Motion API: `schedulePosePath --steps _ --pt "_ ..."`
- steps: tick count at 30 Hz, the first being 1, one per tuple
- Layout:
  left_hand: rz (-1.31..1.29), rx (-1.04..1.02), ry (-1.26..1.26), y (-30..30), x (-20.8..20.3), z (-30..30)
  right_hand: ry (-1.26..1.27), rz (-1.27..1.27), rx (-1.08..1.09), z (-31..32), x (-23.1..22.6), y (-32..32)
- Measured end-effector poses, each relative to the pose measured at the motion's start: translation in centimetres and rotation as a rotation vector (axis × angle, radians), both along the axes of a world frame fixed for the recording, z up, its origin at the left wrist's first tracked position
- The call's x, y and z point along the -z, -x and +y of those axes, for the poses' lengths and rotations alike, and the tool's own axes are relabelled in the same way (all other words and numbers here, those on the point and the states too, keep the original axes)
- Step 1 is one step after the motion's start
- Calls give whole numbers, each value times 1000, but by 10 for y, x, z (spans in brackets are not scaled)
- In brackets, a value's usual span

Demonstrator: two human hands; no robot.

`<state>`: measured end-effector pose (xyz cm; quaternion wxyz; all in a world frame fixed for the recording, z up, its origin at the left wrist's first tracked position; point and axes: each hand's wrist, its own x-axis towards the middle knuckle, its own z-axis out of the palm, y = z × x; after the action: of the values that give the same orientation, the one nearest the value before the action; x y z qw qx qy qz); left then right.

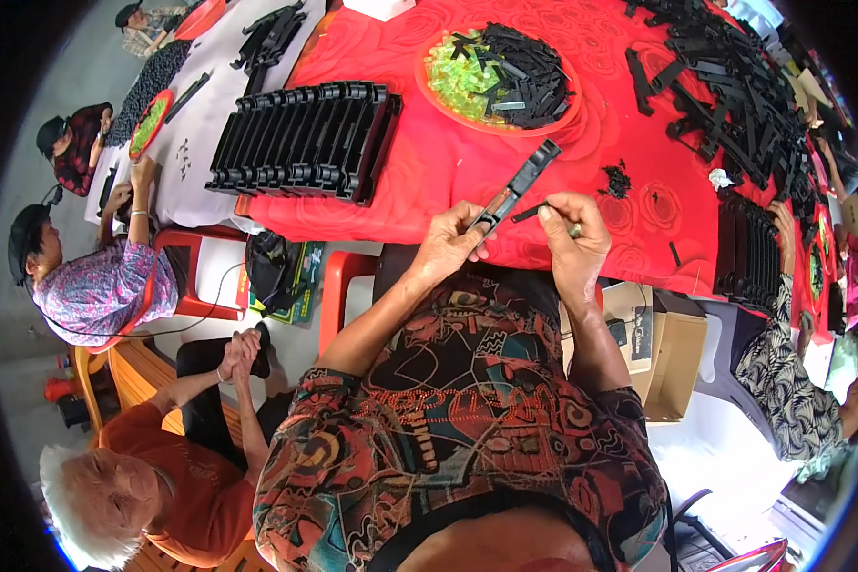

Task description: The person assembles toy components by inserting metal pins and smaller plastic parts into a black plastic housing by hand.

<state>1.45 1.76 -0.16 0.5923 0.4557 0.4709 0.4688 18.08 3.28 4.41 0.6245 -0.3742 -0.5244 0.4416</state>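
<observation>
We list the room as follows. Item: one red-clothed worktop (415, 176), its covering printed with large roses. Item: one pale-clothed worktop (189, 195), standing to its left. Item: one red plastic seat (210, 310), left of centre; we count another red seat (334, 305), partly hidden, near the rose covering's edge. Item: one slatted wooden chair (143, 381), orange-brown, lower left. Floor (95, 48): grey, upper left. Light: we note strong white glare (725, 439), lower right.
</observation>
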Motion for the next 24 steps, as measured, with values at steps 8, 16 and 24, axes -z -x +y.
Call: schedulePosePath --steps 8,16,24 --pt "50 41 89 0 4 -4 -61 -329 -10 8 10 22" --pt "-16 55 103 -2 5 -7 -30 -360 27 10 10 15" --pt "-17 20 93 -3 8 -8 -36 -463 -7 12 7 17"
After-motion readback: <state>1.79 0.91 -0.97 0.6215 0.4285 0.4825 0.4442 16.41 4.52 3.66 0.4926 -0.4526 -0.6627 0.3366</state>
